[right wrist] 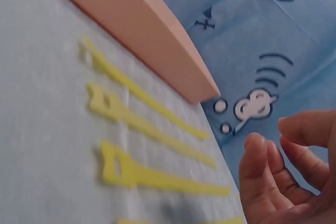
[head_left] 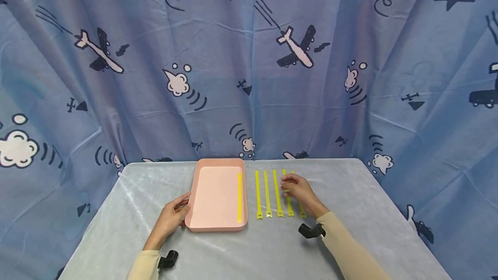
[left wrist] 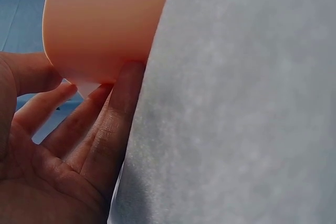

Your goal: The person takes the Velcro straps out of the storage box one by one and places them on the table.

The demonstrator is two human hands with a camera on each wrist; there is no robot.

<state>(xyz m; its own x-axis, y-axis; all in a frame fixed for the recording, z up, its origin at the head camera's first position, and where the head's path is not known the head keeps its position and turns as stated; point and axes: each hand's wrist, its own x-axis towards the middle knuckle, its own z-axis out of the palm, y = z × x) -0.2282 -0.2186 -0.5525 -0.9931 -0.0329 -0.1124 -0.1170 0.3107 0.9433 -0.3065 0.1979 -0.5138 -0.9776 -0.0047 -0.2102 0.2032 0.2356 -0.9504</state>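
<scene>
My left hand (head_left: 169, 218) holds the left side of a pink rectangular tray (head_left: 215, 195). In the left wrist view its thumb and fingers (left wrist: 128, 85) meet the tray's outer wall (left wrist: 100, 24). Inside the tray, along its right wall, lies one yellow cable tie (head_left: 239, 198). Several more yellow cable ties (head_left: 267, 193) with slotted heads lie in a row on the table, right of the tray. Over the right end of that row hovers my right hand (head_left: 298, 190), partly hiding two ties. Its fingers are loosely bent, and nothing shows between thumb and fingertips (right wrist: 254, 145).
A table (head_left: 155, 176) with a pale grey cloth carries everything. Behind it hangs a blue curtain (head_left: 218, 120) printed with airplanes and clouds. Black wrist devices (head_left: 168, 260) are worn at both sleeves.
</scene>
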